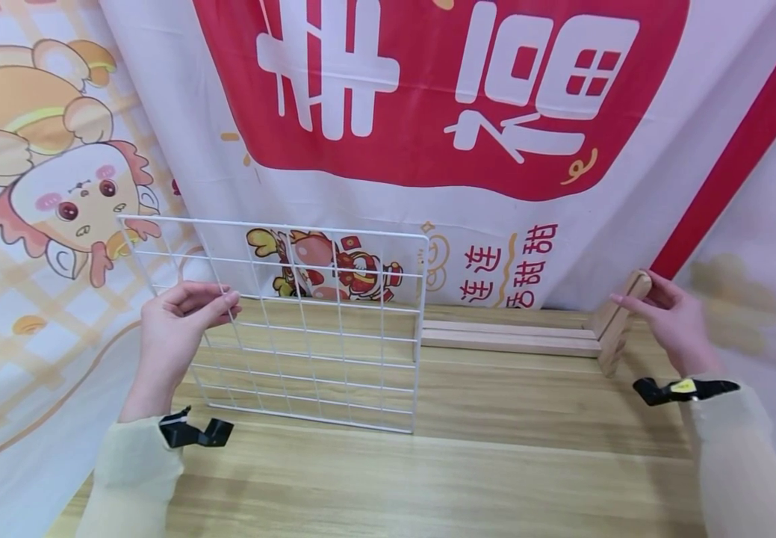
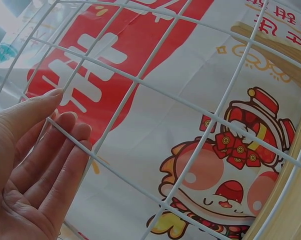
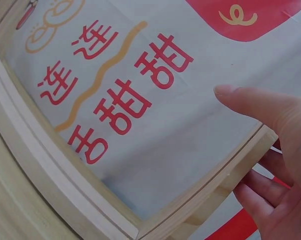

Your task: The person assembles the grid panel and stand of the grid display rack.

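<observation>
White-coated thin wire runs between the thumb and fingers of my left hand (image 1: pixel 179 321), which grips the flat rectangular grid panel (image 1: pixel 307 331) near its left side. My right hand (image 1: pixel 683 320) holds the short upright at the end of a pale wooden stand (image 1: pixel 508 339), thumb on one side and fingers round the other.

The panel should be light and fairly stiff, perhaps springy if twisted, and the thin wire may slip or turn in a loose pinch. I'd take it by the thicker-looking rim, or where wires cross. The wood looks rigid and modestly heavy, less slippery; its upright is a good hold, though I'd avoid wrenching the joint with the grooved bar.

Farther out, the panel's right edge stands by the stand's left end; I cannot tell whether they touch. The stand lies along the back of the wood-grain worktop (image 1: pixel 495 486), before a red-and-white printed cloth (image 1: pixel 428 138).
</observation>
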A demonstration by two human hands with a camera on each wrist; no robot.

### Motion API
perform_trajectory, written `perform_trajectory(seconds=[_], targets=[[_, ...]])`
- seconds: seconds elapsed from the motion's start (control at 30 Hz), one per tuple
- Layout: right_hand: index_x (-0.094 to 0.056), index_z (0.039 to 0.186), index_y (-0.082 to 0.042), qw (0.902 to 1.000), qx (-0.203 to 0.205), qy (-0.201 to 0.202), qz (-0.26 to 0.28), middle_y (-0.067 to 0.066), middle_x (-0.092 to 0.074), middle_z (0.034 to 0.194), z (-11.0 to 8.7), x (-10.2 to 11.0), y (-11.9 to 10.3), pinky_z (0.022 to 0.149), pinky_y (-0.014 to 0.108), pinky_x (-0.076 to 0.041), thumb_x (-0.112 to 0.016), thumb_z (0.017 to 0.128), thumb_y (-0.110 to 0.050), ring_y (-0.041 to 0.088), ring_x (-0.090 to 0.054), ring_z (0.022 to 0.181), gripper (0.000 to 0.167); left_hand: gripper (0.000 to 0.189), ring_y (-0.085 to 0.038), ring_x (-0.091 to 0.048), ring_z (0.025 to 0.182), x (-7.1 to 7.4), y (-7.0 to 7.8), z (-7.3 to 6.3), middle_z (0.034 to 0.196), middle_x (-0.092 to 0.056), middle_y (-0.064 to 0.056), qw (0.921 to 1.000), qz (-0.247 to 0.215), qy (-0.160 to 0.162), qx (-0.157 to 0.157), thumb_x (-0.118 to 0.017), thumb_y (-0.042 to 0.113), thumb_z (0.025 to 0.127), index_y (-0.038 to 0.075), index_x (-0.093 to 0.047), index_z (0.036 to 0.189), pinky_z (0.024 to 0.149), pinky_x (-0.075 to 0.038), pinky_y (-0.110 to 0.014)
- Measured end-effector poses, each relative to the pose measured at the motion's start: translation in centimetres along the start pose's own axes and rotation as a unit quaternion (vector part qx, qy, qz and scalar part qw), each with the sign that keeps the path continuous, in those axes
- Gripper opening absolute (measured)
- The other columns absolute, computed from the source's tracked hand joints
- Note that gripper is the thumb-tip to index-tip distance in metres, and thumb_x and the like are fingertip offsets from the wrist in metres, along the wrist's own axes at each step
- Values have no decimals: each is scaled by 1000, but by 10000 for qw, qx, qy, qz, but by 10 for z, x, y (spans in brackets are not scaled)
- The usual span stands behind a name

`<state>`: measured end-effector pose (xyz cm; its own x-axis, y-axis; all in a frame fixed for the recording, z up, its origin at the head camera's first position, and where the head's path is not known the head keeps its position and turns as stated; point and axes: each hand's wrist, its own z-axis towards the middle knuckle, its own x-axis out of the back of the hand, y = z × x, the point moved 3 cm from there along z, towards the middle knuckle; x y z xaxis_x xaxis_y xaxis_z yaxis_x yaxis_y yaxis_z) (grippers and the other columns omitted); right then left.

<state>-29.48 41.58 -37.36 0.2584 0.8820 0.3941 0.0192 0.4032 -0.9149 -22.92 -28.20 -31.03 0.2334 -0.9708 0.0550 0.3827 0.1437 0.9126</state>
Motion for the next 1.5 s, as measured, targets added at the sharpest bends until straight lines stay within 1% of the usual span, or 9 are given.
perform_trajectory(seconds=[0.1,0.3,0.57,0.7,0.8,0.9,0.97,1.07,1.5], targets=[[-31,161,-19,10000,58,6,-22,3,-48,144,-4,1,2,79,5,-47,-76,92,-41,6,-48,115,86,27,-15,-74,78,0,0,0,94,-76,-4,10000,-13,-24,15,-81,12,89,-5,-70,107,73,-61,-26],[-41,157,-17,9998,213,-54,37,-19,-58,115,-13,5,1,78,7,-48,-77,92,-38,0,-53,102,78,28,-15,-74,77,-1,-1,0,94,-76,-5,10000,-38,-24,33,-81,13,89,-6,-69,107,73,-60,-26],[-44,155,-12,9984,191,-382,-374,-27,-58,110,-20,6,0,81,12,-46,-75,93,-43,-2,-51,104,76,29,-15,-74,77,-1,0,-1,93,-76,-5,9999,-91,2,54,-81,12,89,-7,-69,107,73,-61,-26],[-39,155,-4,9960,84,-672,-588,-30,-55,107,-19,5,2,101,36,-47,-71,95,-46,-2,-48,105,80,28,-15,-74,77,-1,1,-2,93,-76,-4,10000,-75,9,64,-81,12,89,-6,-69,108,73,-61,-26],[-38,155,0,9948,88,-796,-633,-32,-54,104,-19,4,3,108,57,-40,-69,97,-45,-2,-48,104,80,28,-15,-74,77,-1,2,-2,94,-76,-4,9999,-68,0,89,-81,12,89,-6,-70,108,73,-61,-26],[-42,153,0,9929,228,-911,-726,-33,-57,103,-19,4,0,104,47,-45,-69,97,-43,-3,-50,103,76,28,-15,-74,78,-1,2,-2,94,-76,-4,9999,-41,7,105,-81,12,89,-5,-70,108,73,-60,-25],[-45,151,0,9912,365,-985,-805,-32,-60,104,-20,4,-2,95,31,-50,-70,97,-41,-5,-52,101,72,29,-14,-74,78,-1,2,-2,94,-76,-4,9999,-13,16,104,-81,13,89,-5,-70,109,74,-60,-25],[-50,148,0,9895,514,-1084,-802,-29,-63,104,-22,4,-4,78,12,-49,-71,98,-36,-7,-57,97,65,29,-14,-74,78,-1,2,-2,94,-76,-3,9999,67,31,96,-81,15,89,-4,-70,109,74,-60,-25],[-56,137,-4,9912,716,-1006,-468,-23,-68,103,-31,-1,0,76,11,-51,-76,95,-27,-7,-62,95,52,32,-14,-74,78,-1,1,-1,94,-76,-4,9999,99,47,83,-81,16,89,-6,-69,110,74,-60,-25]])
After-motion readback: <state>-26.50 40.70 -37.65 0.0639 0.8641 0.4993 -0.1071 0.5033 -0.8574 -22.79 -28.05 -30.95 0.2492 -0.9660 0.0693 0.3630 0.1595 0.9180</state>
